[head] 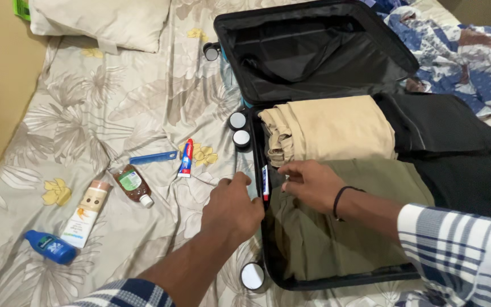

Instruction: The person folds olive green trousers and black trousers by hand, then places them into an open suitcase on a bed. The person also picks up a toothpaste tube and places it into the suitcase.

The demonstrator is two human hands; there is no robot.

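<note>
Two hands meet at our open suitcase's [268, 250] near left wall: our left hand [233, 210] curls over the rim to steady it, our right hand [309, 183] pinches a toothbrush [266, 185] upright beside folded clothes [336, 216], toiletries [134, 185] lying beyond on the bed [86, 108].

At 9 o'clock on the floral bedsheet [115, 102] lie 1 blue comb [153, 157], 1 amber bottle [132, 185], 1 cream tube [86, 213]; white pillow [100, 21] at 11.
</note>
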